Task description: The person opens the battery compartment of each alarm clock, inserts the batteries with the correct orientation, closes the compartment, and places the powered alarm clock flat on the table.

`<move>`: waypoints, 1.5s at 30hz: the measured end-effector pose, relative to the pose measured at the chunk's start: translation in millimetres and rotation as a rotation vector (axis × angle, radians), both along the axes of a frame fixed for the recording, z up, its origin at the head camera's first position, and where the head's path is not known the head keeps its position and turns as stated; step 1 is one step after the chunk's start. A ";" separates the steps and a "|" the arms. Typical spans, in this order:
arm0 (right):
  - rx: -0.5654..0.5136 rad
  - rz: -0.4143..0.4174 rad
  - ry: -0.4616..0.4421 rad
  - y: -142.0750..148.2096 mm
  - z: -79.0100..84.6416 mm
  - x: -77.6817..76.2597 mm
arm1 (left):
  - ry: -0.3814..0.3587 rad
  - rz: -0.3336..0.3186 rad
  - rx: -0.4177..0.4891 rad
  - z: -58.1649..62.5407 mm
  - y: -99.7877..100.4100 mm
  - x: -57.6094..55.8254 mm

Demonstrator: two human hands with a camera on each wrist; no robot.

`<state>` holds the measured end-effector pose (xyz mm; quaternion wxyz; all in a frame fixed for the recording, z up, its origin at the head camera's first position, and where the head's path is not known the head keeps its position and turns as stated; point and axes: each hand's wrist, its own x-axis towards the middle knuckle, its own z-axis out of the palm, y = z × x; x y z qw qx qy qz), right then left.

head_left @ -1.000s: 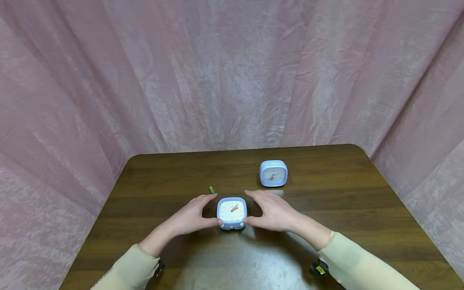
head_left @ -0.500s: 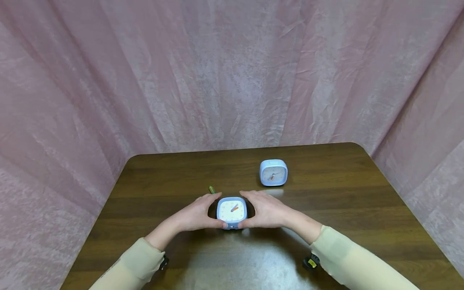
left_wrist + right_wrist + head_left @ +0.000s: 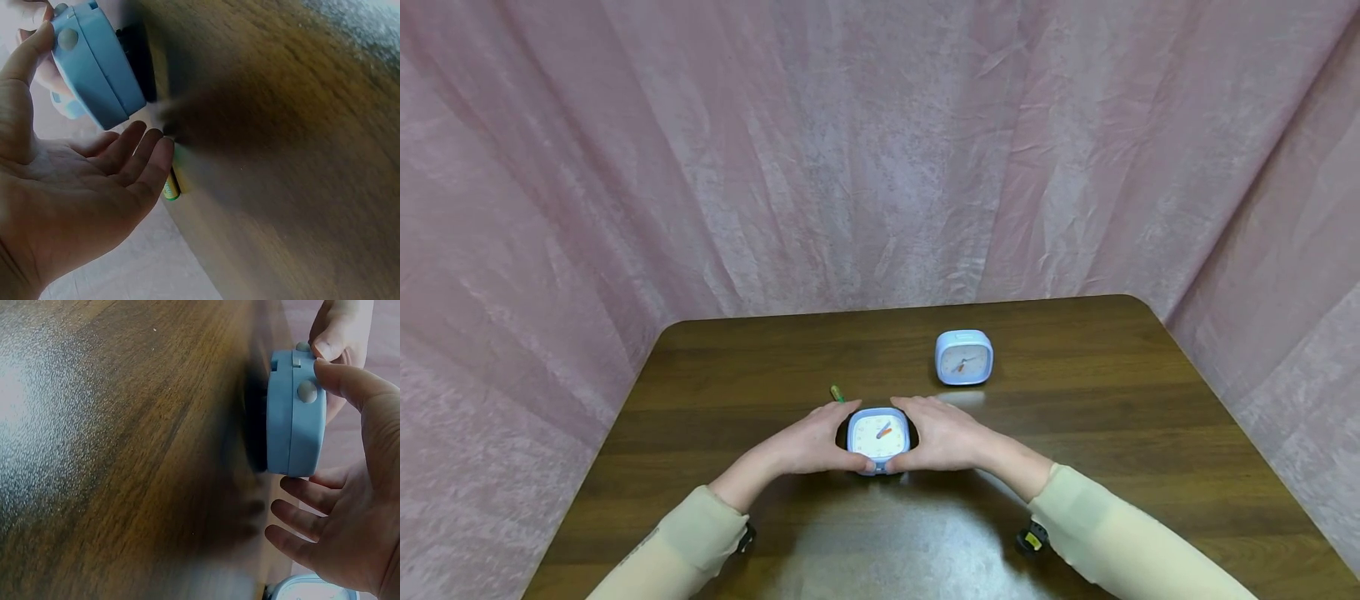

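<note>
A pale blue alarm clock (image 3: 878,435) lies face up on the wooden table, between the two hands. My left hand (image 3: 812,437) curves round its left side, thumb on the near edge and fingertips at the far edge. On the opposite side, my right hand (image 3: 946,435) mirrors this grip. In the right wrist view, the thumb (image 3: 350,381) presses beside a round white button (image 3: 307,392) on the clock's side. The lower fingers of the left hand (image 3: 81,194) stretch out below the clock in the left wrist view.
A second pale blue alarm clock (image 3: 964,358) stands upright farther back and to the right. Just beyond the left fingertips lies a small green and yellow battery (image 3: 172,187). Pink curtains (image 3: 880,167) hang behind the wooden table (image 3: 760,350).
Both hands have closed in round the clock from the sides. Their thumbs have slid toward each other along its near edge. The clock has stayed nearly in place.
</note>
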<state>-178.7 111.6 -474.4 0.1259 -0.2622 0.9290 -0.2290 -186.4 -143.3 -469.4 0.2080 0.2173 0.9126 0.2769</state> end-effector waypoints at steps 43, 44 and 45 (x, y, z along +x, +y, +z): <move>-0.148 0.001 0.173 13.8 -1.8 7.1 | 0.303 -0.020 -0.020 8.2 16.2 8.8; -0.154 0.000 0.181 14.5 -1.9 8.0 | 0.313 -0.020 -0.024 8.2 17.1 10.2; -0.160 0.001 0.191 15.3 -2.0 8.8 | 0.321 -0.018 -0.028 8.0 17.8 11.4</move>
